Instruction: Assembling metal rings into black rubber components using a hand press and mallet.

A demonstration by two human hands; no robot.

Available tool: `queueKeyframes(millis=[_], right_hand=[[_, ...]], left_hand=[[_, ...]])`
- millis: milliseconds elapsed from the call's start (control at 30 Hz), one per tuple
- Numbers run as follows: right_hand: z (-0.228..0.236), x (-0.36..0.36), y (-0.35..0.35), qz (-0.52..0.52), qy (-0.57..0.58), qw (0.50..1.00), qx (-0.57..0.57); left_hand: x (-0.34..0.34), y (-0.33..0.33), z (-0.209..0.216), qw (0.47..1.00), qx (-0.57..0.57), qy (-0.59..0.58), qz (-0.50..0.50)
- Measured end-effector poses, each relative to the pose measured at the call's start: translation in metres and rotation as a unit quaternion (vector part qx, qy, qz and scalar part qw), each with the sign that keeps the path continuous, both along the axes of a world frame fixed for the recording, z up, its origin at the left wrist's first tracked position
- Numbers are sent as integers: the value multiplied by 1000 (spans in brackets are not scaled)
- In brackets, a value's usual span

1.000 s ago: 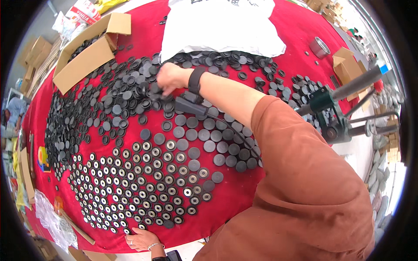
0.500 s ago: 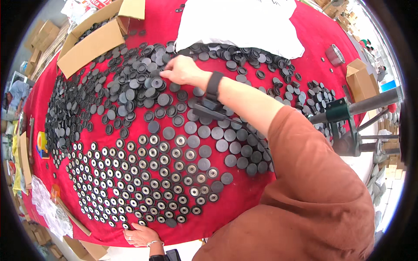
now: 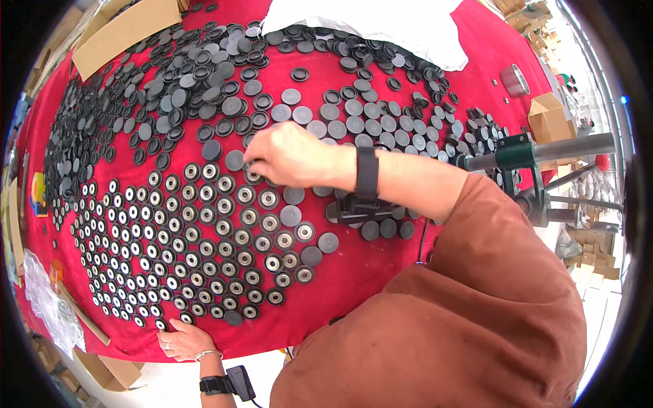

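Observation:
My right hand point(image 3: 282, 156) is over the middle of the red-covered table, its fingers curled and pinched on a small black round cap, partly hidden under the fingertips. Beside those fingers lies a flat grey-black cap point(image 3: 235, 160). Toward me and to the left spread rows of black round pieces with shiny metal bearings point(image 3: 224, 205) in their centres. My left hand point(image 3: 186, 342) lies at the table's near edge, fingers apart. Its fingertips are by the bearing piece point(image 3: 161, 325) at the near end of the rows.
A heap of loose black caps point(image 3: 197, 88) covers the far left. The open cardboard box point(image 3: 126, 37) and a white sack point(image 3: 367, 20) stand behind it. At the right are a metal clamp stand point(image 3: 517, 156) and a metal cup point(image 3: 515, 81). Clear plastic point(image 3: 51, 299) lies at the left edge.
My right hand has come from the heap of caps toward me, to the far edge of the bearing rows. The view has shifted; my left hand stays at the near edge.

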State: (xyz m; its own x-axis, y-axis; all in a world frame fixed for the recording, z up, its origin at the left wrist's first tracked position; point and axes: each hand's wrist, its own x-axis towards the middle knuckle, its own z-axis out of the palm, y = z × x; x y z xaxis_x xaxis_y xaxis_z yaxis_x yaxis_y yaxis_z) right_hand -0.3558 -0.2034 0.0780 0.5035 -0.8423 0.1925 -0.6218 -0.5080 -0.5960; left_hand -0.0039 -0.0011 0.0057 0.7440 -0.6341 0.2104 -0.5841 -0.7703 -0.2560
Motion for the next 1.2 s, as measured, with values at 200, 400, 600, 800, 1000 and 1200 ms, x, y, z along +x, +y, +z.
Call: queueKeyframes(millis=[200,400,600,800,1000,1200], right_hand=[[-18,4,12,64,193,957,-208],[-30,2,28,91,205,936,-271],[-25,0,30,140,258,920,-260],[-9,8,14,63,231,954,-180],[-9,42,-22,76,180,966,-171],[-21,30,-13,95,259,938,-212]], left_hand=[[-1,-3,-1,1000,3,9,7],[-1,-2,-1,1000,1,10,3],[-1,-3,2,1000,-14,14,14],[0,1,-5,999,-30,-9,4],[-6,-4,4,1000,-5,9,11],[6,3,-11,999,-42,-21,-14]])
